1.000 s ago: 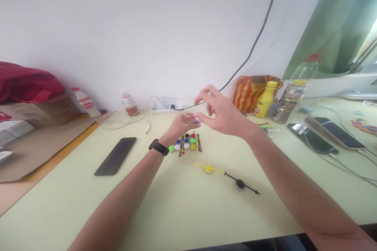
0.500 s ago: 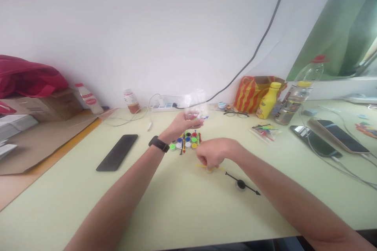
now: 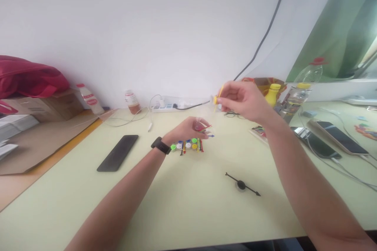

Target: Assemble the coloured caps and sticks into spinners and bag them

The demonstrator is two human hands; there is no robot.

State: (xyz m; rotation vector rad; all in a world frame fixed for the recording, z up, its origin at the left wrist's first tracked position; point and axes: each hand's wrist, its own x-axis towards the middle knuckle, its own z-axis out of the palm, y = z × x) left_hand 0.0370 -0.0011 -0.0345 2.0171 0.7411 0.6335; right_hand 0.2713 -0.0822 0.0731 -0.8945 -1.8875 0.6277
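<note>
My left hand (image 3: pixel 188 130), with a black watch (image 3: pixel 160 146) on its wrist, is closed around a clear plastic bag (image 3: pixel 207 118). Red and blue arrow-shaped pieces show at its fingers. Raised to the right of the bag, my right hand (image 3: pixel 246 100) pinches a yellow arrow spinner (image 3: pixel 215 100) near the bag's upper part. Whether spinner and bag touch is unclear. Below my left hand, several coloured round spinner bases (image 3: pixel 188 146) and loose arrows (image 3: pixel 200 146) lie in a group, partly covered. Nearer me lies a black arrow spinner (image 3: pixel 241 185) on a round base.
A black phone (image 3: pixel 118 153) lies on the left. Behind are a drink bottle (image 3: pixel 132 102) and a power strip (image 3: pixel 166 105). To the right stand a yellow bottle (image 3: pixel 272 95) and clear bottles (image 3: pixel 297 96), with two more phones (image 3: pixel 343 137) and white cables before them.
My right hand has lifted the yellow arrow spinner off the table, up and away to the bag. My left hand has lowered slightly and moved right with the bag.
</note>
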